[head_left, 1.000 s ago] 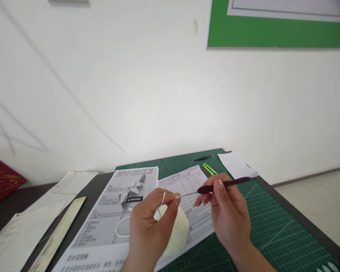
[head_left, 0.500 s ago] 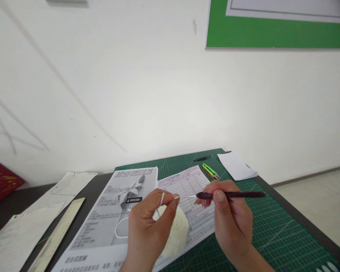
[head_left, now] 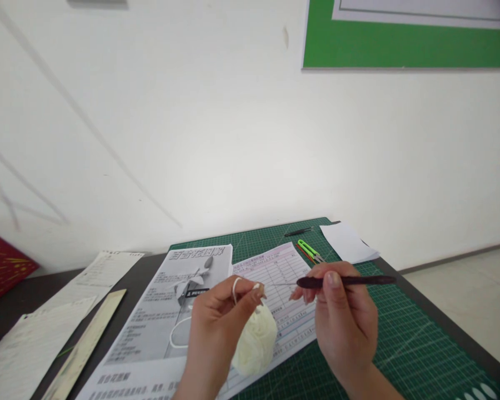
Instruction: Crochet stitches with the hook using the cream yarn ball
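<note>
A strand of white yarn [head_left: 234, 289] loops over the index finger of my left hand [head_left: 223, 316], whose thumb and finger pinch a small bit of it. My right hand [head_left: 345, 316] grips a crochet hook [head_left: 348, 281] by its dark handle, with the thin metal shaft directed left toward the pinched yarn. A small gap seems to separate the hook's tip from my left fingertips. Below and beside my left hand, a pale cream yarn ball [head_left: 256, 341] rests on a lined form [head_left: 287, 311].
A printed sheet with a flower picture [head_left: 150, 328] lies left of the form. Farther left are a ruler [head_left: 85, 344] and handwritten papers [head_left: 37, 339]. Green snips [head_left: 308, 249], black tweezers [head_left: 299, 231] and white paper [head_left: 348, 243] lie toward the back of the green mat [head_left: 416, 333].
My right hand and the hook have moved slightly right and up, drawing the tip away from my left fingertips. My left hand has turned slightly, showing more of the yarn ball.
</note>
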`<act>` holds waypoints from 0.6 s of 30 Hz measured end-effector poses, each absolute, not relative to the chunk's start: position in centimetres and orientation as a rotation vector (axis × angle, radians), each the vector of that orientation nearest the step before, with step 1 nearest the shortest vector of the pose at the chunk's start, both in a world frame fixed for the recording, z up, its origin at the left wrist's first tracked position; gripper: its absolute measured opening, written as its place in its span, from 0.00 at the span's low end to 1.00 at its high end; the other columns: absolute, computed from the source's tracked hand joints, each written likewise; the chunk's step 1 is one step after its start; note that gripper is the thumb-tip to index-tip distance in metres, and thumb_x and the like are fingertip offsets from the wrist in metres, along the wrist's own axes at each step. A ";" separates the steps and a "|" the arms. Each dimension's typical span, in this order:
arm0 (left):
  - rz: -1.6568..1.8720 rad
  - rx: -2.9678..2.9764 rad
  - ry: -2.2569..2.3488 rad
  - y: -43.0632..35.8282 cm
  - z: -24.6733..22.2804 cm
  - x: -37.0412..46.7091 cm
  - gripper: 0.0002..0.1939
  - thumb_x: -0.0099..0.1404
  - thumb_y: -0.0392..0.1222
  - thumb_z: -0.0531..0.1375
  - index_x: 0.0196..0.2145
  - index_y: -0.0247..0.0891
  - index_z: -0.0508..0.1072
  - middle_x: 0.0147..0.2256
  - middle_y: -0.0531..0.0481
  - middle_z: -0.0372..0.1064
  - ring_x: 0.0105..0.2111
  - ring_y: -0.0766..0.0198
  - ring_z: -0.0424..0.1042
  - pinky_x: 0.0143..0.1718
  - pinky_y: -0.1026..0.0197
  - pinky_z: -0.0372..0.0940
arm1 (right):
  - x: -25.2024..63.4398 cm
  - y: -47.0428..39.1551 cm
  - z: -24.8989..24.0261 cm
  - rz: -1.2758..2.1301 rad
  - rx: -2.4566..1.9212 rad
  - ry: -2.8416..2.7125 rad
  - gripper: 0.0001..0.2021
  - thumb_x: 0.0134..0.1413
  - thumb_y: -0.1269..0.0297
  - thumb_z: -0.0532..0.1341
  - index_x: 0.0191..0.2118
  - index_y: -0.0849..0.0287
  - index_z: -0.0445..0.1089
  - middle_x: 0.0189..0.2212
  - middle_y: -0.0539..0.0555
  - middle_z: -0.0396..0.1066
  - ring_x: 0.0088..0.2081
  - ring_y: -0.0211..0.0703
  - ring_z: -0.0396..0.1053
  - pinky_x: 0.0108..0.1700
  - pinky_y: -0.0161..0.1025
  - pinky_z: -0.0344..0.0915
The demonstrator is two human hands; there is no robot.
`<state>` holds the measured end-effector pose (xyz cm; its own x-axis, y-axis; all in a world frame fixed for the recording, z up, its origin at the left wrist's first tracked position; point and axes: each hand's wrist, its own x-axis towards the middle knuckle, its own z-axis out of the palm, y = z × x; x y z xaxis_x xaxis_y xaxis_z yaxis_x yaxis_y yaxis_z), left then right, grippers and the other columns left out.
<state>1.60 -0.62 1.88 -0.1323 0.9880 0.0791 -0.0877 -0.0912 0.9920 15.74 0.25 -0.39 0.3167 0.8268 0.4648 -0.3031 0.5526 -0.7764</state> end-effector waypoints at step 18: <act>1.219 0.646 0.769 -0.4 2.1 1.3 0.07 0.45 0.37 0.72 0.22 0.34 0.78 0.19 0.50 0.72 0.21 0.68 0.68 0.26 0.66 0.62 | 15.4 0.0 -0.3 0.899 -0.532 -0.968 0.08 0.62 0.62 0.55 0.34 0.56 0.69 0.24 0.49 0.72 0.25 0.40 0.71 0.31 0.40 0.69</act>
